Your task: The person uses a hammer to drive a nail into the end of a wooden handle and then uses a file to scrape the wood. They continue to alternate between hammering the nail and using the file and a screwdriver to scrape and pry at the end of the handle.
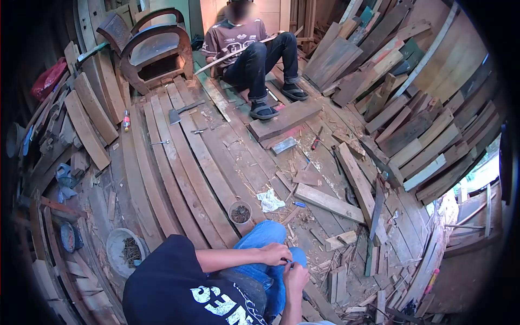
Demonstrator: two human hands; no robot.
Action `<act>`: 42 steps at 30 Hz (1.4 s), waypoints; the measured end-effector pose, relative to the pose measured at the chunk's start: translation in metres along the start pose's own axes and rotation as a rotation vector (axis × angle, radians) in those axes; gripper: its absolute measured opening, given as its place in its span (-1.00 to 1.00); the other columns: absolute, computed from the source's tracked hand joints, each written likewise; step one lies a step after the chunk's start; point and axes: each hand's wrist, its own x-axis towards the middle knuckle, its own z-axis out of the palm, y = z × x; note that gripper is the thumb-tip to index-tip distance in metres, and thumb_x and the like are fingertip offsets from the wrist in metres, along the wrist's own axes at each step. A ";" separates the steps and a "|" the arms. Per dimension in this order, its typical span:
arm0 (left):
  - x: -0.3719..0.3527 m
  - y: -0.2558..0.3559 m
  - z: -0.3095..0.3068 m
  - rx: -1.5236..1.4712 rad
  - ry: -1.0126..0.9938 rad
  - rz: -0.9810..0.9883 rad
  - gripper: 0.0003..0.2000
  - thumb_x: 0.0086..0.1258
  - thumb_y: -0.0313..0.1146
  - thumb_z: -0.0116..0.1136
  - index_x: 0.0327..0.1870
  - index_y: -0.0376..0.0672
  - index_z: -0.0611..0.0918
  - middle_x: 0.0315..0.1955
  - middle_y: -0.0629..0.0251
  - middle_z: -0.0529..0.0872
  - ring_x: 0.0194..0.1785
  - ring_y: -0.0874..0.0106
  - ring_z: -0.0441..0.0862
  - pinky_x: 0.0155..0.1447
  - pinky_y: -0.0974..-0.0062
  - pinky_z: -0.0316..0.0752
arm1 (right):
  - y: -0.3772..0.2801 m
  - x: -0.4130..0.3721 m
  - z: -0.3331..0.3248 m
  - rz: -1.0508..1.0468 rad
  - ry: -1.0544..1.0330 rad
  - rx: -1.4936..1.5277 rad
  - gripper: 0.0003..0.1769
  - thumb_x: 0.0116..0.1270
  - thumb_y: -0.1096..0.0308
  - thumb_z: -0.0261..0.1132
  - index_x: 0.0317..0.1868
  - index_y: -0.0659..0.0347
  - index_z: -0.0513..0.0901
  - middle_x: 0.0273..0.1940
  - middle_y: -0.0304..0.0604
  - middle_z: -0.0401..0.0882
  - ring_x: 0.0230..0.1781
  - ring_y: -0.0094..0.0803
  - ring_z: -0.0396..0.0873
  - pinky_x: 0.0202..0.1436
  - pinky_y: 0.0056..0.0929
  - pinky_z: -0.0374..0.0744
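My left hand (276,254) is closed above my knee, its fingers curled against a small dark item too small to name. Close beside it, my right hand (296,275) is closed too, with thumb and fingers pinched together at the same spot. Both hands meet over my blue jeans (262,234). Just beyond my knee stands a round tub (240,213) with dark bits in it, and a crumpled white cloth (270,200) lies to its right.
A person (244,51) sits ahead holding a long wooden strip (233,54). Long planks (179,162) run along the floor at left. A hatchet (181,112), a wooden beam (330,203) and a white bucket (123,249) lie around me. Stacked boards (422,135) line the right.
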 end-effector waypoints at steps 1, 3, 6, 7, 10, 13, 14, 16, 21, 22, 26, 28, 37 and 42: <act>0.002 0.002 -0.002 -0.032 0.018 0.028 -0.73 0.10 -0.31 0.35 -0.16 -0.12 0.71 -0.18 0.27 0.73 -0.05 0.23 0.63 0.02 0.28 0.54 | 0.000 0.001 0.002 -0.010 0.011 0.000 -0.78 0.12 0.21 0.36 -0.43 0.20 0.74 -0.52 0.19 0.62 -0.42 0.12 0.64 -0.28 -0.02 0.59; 0.002 0.003 -0.003 -0.068 0.035 0.044 -0.78 0.08 -0.33 0.34 -0.23 -0.12 0.73 -0.23 0.28 0.74 -0.09 0.24 0.64 0.00 0.28 0.54 | 0.000 0.003 0.001 -0.017 0.000 0.011 -0.78 0.12 0.20 0.36 -0.43 0.20 0.74 -0.52 0.19 0.62 -0.43 0.11 0.64 -0.29 -0.02 0.59; 0.003 0.000 0.001 -0.084 0.022 0.024 -0.86 0.06 -0.37 0.33 -0.34 -0.13 0.74 -0.28 0.29 0.75 -0.10 0.26 0.64 -0.03 0.29 0.54 | -0.002 0.005 -0.007 -0.011 -0.006 0.034 -0.76 0.14 0.18 0.35 -0.43 0.21 0.73 -0.53 0.19 0.61 -0.45 0.10 0.64 -0.31 -0.02 0.58; 0.002 -0.003 0.003 -0.116 0.069 0.012 -0.87 0.08 -0.38 0.32 -0.34 -0.13 0.74 -0.28 0.29 0.75 -0.11 0.26 0.65 -0.04 0.30 0.55 | -0.004 0.005 -0.011 -0.007 -0.008 0.049 -0.74 0.16 0.17 0.35 -0.43 0.22 0.73 -0.53 0.18 0.61 -0.45 0.09 0.64 -0.33 -0.02 0.58; -0.002 -0.006 0.006 -0.210 0.155 -0.001 -0.87 0.09 -0.39 0.32 -0.33 -0.14 0.74 -0.29 0.28 0.75 -0.15 0.26 0.66 -0.07 0.32 0.56 | -0.009 0.006 -0.024 0.010 -0.051 0.058 -0.71 0.21 0.15 0.32 -0.44 0.24 0.72 -0.53 0.18 0.61 -0.47 0.10 0.63 -0.36 -0.02 0.57; -0.003 -0.004 0.005 -0.287 0.203 0.010 -0.86 0.09 -0.41 0.33 -0.31 -0.15 0.74 -0.31 0.26 0.75 -0.17 0.26 0.68 -0.09 0.33 0.57 | -0.005 0.005 -0.011 -0.054 -0.025 0.014 -0.68 0.26 0.15 0.29 -0.46 0.27 0.68 -0.55 0.18 0.60 -0.49 0.12 0.62 -0.37 -0.01 0.56; -0.002 -0.006 0.005 -0.294 0.218 0.014 -0.86 0.09 -0.42 0.33 -0.31 -0.15 0.74 -0.31 0.25 0.76 -0.18 0.25 0.68 -0.11 0.34 0.58 | -0.007 0.006 -0.011 -0.048 -0.024 0.013 -0.68 0.26 0.15 0.29 -0.46 0.27 0.68 -0.55 0.18 0.60 -0.49 0.12 0.62 -0.37 -0.01 0.56; 0.000 -0.010 0.007 -0.293 0.204 0.009 -0.86 0.10 -0.46 0.33 -0.29 -0.15 0.74 -0.30 0.25 0.76 -0.16 0.27 0.69 -0.09 0.35 0.59 | -0.009 0.007 -0.011 -0.061 -0.015 0.044 -0.67 0.30 0.17 0.23 -0.46 0.29 0.62 -0.49 0.17 0.63 -0.47 0.12 0.63 -0.37 0.03 0.56; 0.003 -0.008 -0.003 -0.228 0.139 0.041 -0.76 0.09 -0.56 0.28 -0.17 -0.17 0.73 -0.20 0.19 0.74 -0.11 0.25 0.68 -0.02 0.37 0.59 | -0.009 0.009 -0.006 -0.093 0.040 0.128 -0.73 0.30 0.22 0.23 -0.39 0.29 0.64 -0.50 0.16 0.61 -0.48 0.13 0.60 -0.39 0.01 0.54; 0.003 -0.004 -0.005 -0.292 0.155 -0.015 -0.70 0.09 -0.56 0.24 -0.10 -0.16 0.70 -0.12 0.15 0.72 -0.05 0.21 0.67 0.04 0.34 0.56 | -0.008 0.009 -0.005 -0.109 0.053 0.122 -0.76 0.31 0.24 0.22 -0.31 0.27 0.66 -0.47 0.14 0.63 -0.47 0.11 0.61 -0.37 0.00 0.55; 0.009 0.026 -0.038 -0.491 0.124 -0.059 -0.56 0.09 -0.55 0.08 0.08 -0.23 0.60 0.17 0.01 0.57 0.29 0.14 0.48 0.35 0.22 0.33 | -0.004 0.012 -0.008 -0.112 0.040 0.267 -0.74 0.30 0.28 0.21 -0.10 0.25 0.64 -0.47 0.15 0.62 -0.48 0.10 0.60 -0.39 0.01 0.54; 0.013 0.030 -0.044 -0.451 0.214 -0.030 -0.57 0.08 -0.60 0.01 0.06 -0.31 0.59 0.13 -0.05 0.59 0.28 0.09 0.48 0.36 0.29 0.32 | 0.004 0.010 -0.005 -0.133 0.091 0.247 -0.80 0.30 0.27 0.21 -0.33 0.23 0.63 -0.50 0.13 0.60 -0.49 0.10 0.58 -0.41 0.04 0.52; -0.012 -0.008 -0.037 -0.423 -0.018 -0.291 -0.52 0.22 -0.65 0.02 0.22 -0.19 0.53 0.07 0.15 0.66 0.19 0.31 0.58 0.26 0.37 0.44 | 0.021 0.002 0.000 -0.011 0.050 0.468 -0.76 0.31 0.29 0.25 -0.40 0.32 0.60 -0.47 0.15 0.59 -0.44 0.09 0.58 -0.35 -0.07 0.51; -0.009 -0.002 -0.027 -0.212 -0.172 -0.251 -0.53 0.20 -0.45 0.29 0.19 -0.15 0.55 0.14 0.10 0.60 0.23 0.20 0.53 0.31 0.30 0.40 | 0.024 0.006 0.001 -0.039 0.048 0.496 -0.77 0.31 0.31 0.26 -0.38 0.34 0.60 -0.47 0.15 0.59 -0.44 0.08 0.59 -0.34 -0.10 0.51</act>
